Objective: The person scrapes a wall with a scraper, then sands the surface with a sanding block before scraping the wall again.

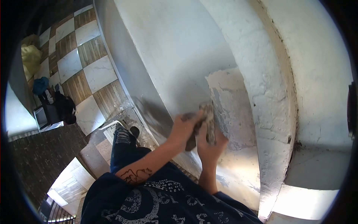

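Both my hands meet in front of the wall (179,67), at the left edge of a patch of bare plaster (236,115) with ragged paint edges. My right hand (212,147) is closed around a narrow, plaster-crusted scraper (210,123) that stands roughly upright. Beside it my left hand (182,130) is closed, fingertips right at the scraper's upper part. A dark flat tool (191,143) shows below and between the hands. Motion blur hides what kind it is, and I cannot tell which hand carries it.
A rough white column edge (268,93) runs down right of the patch. Lower left, a white step stool (112,128) stands by my foot on the debris-strewn floor. Farther back are checkered tiles (99,72), a black bag (64,108) and a yellow bag (30,59).
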The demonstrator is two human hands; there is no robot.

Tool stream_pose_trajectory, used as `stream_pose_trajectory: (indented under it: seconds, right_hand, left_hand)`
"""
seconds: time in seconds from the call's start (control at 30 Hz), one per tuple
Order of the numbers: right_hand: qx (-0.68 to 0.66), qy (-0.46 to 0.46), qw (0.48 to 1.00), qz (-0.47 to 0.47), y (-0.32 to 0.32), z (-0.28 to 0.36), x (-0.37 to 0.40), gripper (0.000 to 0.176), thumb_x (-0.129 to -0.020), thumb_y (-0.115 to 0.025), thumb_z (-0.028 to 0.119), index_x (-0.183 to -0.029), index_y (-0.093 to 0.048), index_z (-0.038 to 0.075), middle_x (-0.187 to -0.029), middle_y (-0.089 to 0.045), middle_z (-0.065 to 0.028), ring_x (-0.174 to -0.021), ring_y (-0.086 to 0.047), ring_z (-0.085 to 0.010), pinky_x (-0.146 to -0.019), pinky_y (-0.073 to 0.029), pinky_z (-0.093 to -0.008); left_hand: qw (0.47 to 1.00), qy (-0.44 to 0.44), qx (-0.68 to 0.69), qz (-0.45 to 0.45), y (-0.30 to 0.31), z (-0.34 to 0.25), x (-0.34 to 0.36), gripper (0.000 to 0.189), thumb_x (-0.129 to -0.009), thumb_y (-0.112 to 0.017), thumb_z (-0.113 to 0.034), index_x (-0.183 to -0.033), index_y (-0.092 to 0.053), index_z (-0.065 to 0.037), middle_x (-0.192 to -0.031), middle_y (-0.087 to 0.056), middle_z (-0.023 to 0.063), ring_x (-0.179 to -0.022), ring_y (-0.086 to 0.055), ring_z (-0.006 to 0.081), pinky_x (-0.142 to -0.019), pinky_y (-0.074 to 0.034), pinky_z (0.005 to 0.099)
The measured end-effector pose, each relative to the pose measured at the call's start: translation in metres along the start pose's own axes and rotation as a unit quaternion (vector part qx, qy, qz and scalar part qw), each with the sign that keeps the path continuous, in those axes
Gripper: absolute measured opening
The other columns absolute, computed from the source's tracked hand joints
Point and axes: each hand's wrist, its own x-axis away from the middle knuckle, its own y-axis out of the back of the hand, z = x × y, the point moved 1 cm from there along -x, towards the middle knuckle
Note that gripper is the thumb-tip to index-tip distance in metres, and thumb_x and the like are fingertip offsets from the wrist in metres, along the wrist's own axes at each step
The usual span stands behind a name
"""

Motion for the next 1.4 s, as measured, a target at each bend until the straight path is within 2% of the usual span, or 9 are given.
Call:
stream_pose_trajectory:
  seconds: [0.13,0.2,0.37,0.57,0.73,0.8,0.9,1.13,1.4]
  right_hand:
    - [-0.010,-0.009,1.000,-0.001,-0.003,-0.001,-0.004,0.011,-0.081,-0.060,0.005,-0.080,-0.063,-0.006,-0.062,-0.063,-0.0099,-0.055,-0.058,-0.0143,-0.056,-0.047,-0.0280]
    - [0.023,-0.088,0.994,0.067,-0.011,0.002,-0.014,0.010,-0.081,-0.059,0.004,-0.082,-0.064,-0.005,-0.067,-0.064,-0.0103,-0.058,-0.059,-0.0137,-0.057,-0.047,-0.0279]
    - [-0.001,0.021,1.000,-0.022,-0.006,-0.008,-0.003,0.010,-0.080,-0.061,0.005,-0.079,-0.063,-0.005,-0.063,-0.063,-0.0094,-0.055,-0.058,-0.0120,-0.053,-0.046,-0.0264]
    - [-0.001,-0.067,0.997,0.042,-0.015,-0.002,-0.008,0.012,-0.080,-0.061,0.005,-0.086,-0.064,-0.005,-0.068,-0.065,-0.0115,-0.058,-0.062,-0.0145,-0.055,-0.047,-0.0279]
    - [0.036,0.023,0.999,0.001,-0.018,-0.007,-0.016,0.011,-0.080,-0.061,0.005,-0.083,-0.065,-0.005,-0.066,-0.064,-0.0149,-0.056,-0.063,-0.0177,-0.054,-0.047,-0.0291]
    - [0.029,0.012,1.000,-0.001,-0.022,-0.005,-0.016,0.011,-0.079,-0.061,0.005,-0.083,-0.065,-0.005,-0.066,-0.064,-0.0156,-0.057,-0.063,-0.0187,-0.055,-0.048,-0.0297]
    - [0.015,-0.020,1.000,0.004,-0.010,0.001,-0.005,0.012,-0.079,-0.061,0.005,-0.084,-0.065,-0.005,-0.067,-0.064,-0.0165,-0.057,-0.064,-0.0196,-0.055,-0.048,-0.0304]
    - [0.008,-0.028,0.999,0.012,-0.024,0.005,-0.025,0.009,-0.075,-0.063,0.006,-0.079,-0.066,-0.002,-0.062,-0.061,-0.0174,-0.055,-0.061,-0.0346,-0.054,-0.049,-0.0363]
    - [0.026,0.030,0.998,-0.038,-0.021,0.009,-0.021,0.010,-0.076,-0.061,0.006,-0.082,-0.066,-0.002,-0.064,-0.061,-0.0178,-0.057,-0.062,-0.0354,-0.054,-0.049,-0.0360]
  left_hand:
    - [1.000,-0.016,-0.004,0.006,0.003,0.003,-0.010,0.026,-0.087,-0.063,-0.023,-0.094,-0.060,0.002,-0.083,-0.061,0.0064,-0.074,-0.059,0.0126,-0.064,-0.050,0.0272]
    - [0.990,0.016,0.068,0.120,0.012,-0.009,-0.025,0.024,-0.087,-0.063,-0.021,-0.097,-0.060,0.001,-0.084,-0.061,0.0055,-0.077,-0.060,0.0123,-0.065,-0.050,0.0268]
    - [0.999,0.007,-0.004,0.050,0.007,0.005,-0.011,0.024,-0.089,-0.061,-0.023,-0.096,-0.061,0.000,-0.085,-0.062,0.0054,-0.072,-0.059,0.0117,-0.062,-0.050,0.0269]
    - [0.999,-0.029,0.025,0.014,0.005,-0.011,-0.014,0.026,-0.087,-0.064,-0.022,-0.098,-0.061,0.001,-0.086,-0.062,0.0048,-0.073,-0.059,0.0114,-0.064,-0.049,0.0261]
    - [0.999,-0.041,0.015,0.020,0.002,-0.008,-0.017,0.031,-0.087,-0.064,-0.026,-0.098,-0.060,0.003,-0.088,-0.061,0.0055,-0.078,-0.057,0.0120,-0.069,-0.048,0.0279]
    - [0.994,-0.002,0.096,0.058,0.002,-0.017,-0.020,0.026,-0.085,-0.066,-0.027,-0.084,-0.062,-0.001,-0.074,-0.059,0.0023,-0.063,-0.054,0.0081,-0.054,-0.044,0.0241]
    - [0.998,-0.027,0.030,0.043,0.004,-0.004,-0.013,0.031,-0.088,-0.062,-0.026,-0.097,-0.060,0.003,-0.088,-0.060,0.0066,-0.079,-0.057,0.0140,-0.071,-0.048,0.0289]
    - [0.991,-0.026,0.110,0.069,0.002,-0.011,-0.025,0.028,-0.087,-0.064,-0.026,-0.090,-0.062,0.001,-0.080,-0.060,0.0041,-0.072,-0.056,0.0110,-0.065,-0.048,0.0257]
    - [0.991,-0.005,0.103,0.088,0.006,-0.013,-0.019,0.027,-0.088,-0.062,-0.024,-0.094,-0.061,0.002,-0.085,-0.060,0.0064,-0.074,-0.057,0.0127,-0.065,-0.048,0.0274]
